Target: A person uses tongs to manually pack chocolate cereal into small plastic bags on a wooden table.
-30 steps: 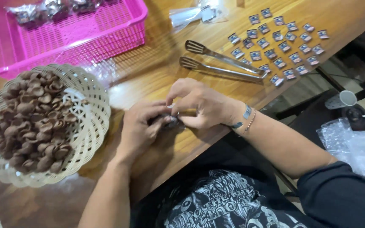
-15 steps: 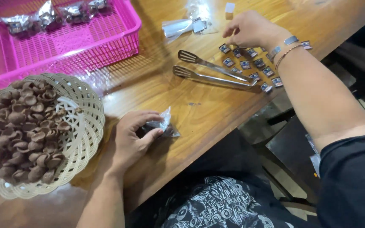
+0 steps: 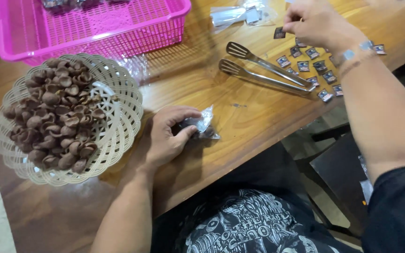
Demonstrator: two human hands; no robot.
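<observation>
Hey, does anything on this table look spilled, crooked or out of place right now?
Nothing stands out. The brown snacks stay inside the woven basket, the tongs lie flat, and the small packets sit loosely grouped. The left hand holds a clear bag.

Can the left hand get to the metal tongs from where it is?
Probably yes. The left hand rests on the table holding a small clear packet. Only bare wood lies between it and the tongs, but its fingers are full, so gripping would be awkward.
</observation>
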